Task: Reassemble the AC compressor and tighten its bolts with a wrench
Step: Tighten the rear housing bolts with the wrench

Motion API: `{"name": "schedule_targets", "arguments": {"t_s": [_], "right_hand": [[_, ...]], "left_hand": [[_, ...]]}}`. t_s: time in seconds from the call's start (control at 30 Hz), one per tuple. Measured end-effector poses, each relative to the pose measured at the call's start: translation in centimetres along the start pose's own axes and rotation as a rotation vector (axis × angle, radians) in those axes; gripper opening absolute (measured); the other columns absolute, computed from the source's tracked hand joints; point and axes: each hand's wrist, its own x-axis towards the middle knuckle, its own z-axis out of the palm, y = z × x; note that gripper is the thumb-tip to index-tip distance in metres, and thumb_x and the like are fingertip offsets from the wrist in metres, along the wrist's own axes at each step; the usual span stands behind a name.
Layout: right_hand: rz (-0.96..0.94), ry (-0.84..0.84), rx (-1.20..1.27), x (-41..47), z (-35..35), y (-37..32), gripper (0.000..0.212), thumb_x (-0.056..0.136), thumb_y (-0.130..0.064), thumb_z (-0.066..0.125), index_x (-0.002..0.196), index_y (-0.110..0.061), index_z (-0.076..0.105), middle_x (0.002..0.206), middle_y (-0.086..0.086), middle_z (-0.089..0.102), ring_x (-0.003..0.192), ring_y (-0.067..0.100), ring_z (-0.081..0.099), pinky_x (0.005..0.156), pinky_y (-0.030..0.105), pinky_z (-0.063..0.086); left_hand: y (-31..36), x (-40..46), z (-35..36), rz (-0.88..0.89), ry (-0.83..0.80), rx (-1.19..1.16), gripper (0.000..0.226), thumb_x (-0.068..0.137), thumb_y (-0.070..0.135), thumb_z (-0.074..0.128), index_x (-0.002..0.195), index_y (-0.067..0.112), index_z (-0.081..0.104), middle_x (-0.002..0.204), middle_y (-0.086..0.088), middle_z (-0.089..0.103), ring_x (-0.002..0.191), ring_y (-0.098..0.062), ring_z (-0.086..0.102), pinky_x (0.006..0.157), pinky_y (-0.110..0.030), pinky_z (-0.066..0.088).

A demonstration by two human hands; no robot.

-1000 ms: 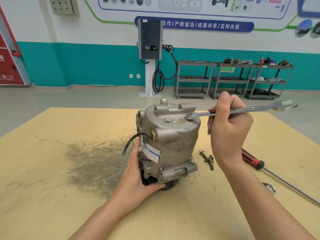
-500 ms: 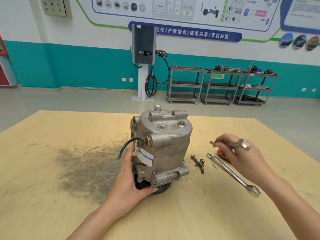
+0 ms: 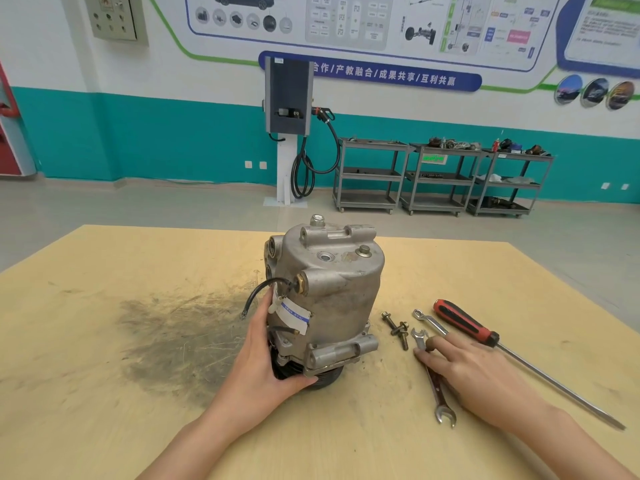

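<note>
The grey AC compressor (image 3: pixel 332 292) stands upright on the wooden table (image 3: pixel 138 341), with one bolt (image 3: pixel 363 251) seated in its top face. My left hand (image 3: pixel 266 368) grips its lower left side near the pulley. An open-ended wrench (image 3: pixel 434 379) lies flat on the table to the right. My right hand (image 3: pixel 474 372) rests over it with fingers straight, fingertips touching its shaft. Two loose bolts (image 3: pixel 396 329) lie between the compressor and the wrench.
A second, ring-ended wrench (image 3: pixel 429 320) and a red-and-black screwdriver (image 3: pixel 485 336) lie further right, the screwdriver shaft running toward the right table edge. A dark greasy smear (image 3: pixel 180 334) marks the table left of the compressor. Metal carts (image 3: pixel 440 178) stand by the far wall.
My right hand lifted the wrench off the top bolt, brought it down to the right and laid it on the table. The left hand kept its hold on the compressor.
</note>
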Motion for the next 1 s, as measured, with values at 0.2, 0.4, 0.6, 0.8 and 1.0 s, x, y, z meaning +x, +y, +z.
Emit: {"name": "schedule_targets", "arguments": {"t_s": [0.2, 0.4, 0.6, 0.8, 1.0], "right_hand": [[0.350, 0.184, 0.502, 3.0, -4.4, -1.1, 0.052, 0.096, -0.050, 0.034, 0.144, -0.034, 0.042, 0.135, -0.009, 0.049, 0.119, 0.011, 0.050, 0.087, 0.028, 0.046], [0.472, 0.402, 1.148, 8.6, -14.2, -5.7, 0.097, 0.072, -0.079, 0.043, 0.152, -0.033, 0.014, 0.157, -0.012, 0.025, 0.141, 0.005, 0.025, 0.113, 0.037, 0.026], [0.502, 0.268, 0.881, 12.7, -17.0, -8.6, 0.102, 0.078, -0.079, 0.048, 0.152, -0.031, -0.003, 0.156, 0.008, 0.025, 0.142, 0.027, 0.026, 0.108, 0.054, 0.029], [0.588, 0.198, 0.818, 14.2, -16.2, -9.0, 0.075, 0.087, -0.061, 0.051, 0.146, -0.024, 0.022, 0.140, 0.010, 0.043, 0.129, 0.033, 0.039, 0.102, 0.048, 0.036], [0.558, 0.258, 0.848, 14.5, -15.3, -8.6, 0.070, 0.083, -0.057, 0.053, 0.141, -0.027, 0.029, 0.140, -0.001, 0.045, 0.126, 0.026, 0.040, 0.091, 0.041, 0.036]], "left_hand": [[-0.2, 0.1, 0.0, 0.004, 0.003, 0.007, 0.125, 0.055, 0.065, 0.084, 0.141, 0.066, -0.008, 0.157, 0.021, 0.026, 0.143, 0.002, 0.029, 0.118, -0.038, 0.031], [-0.4, 0.1, 0.1, 0.006, 0.000, 0.000, 0.125, 0.057, 0.058, 0.086, 0.143, 0.063, -0.004, 0.154, 0.024, 0.030, 0.140, 0.005, 0.032, 0.115, -0.034, 0.032], [-0.4, 0.1, 0.0, 0.007, 0.002, 0.002, 0.124, 0.056, 0.059, 0.085, 0.139, 0.068, -0.008, 0.152, 0.029, 0.031, 0.137, 0.008, 0.035, 0.113, -0.031, 0.034], [-0.1, 0.0, 0.1, 0.016, 0.017, -0.021, 0.122, 0.052, 0.074, 0.079, 0.138, 0.070, -0.008, 0.151, 0.028, 0.032, 0.136, 0.009, 0.035, 0.107, -0.019, 0.034], [-0.3, -0.1, 0.4, 0.006, 0.037, -0.074, 0.129, 0.047, 0.072, 0.084, 0.137, 0.070, -0.009, 0.138, 0.048, 0.031, 0.131, 0.016, 0.037, 0.104, -0.020, 0.035]]}}
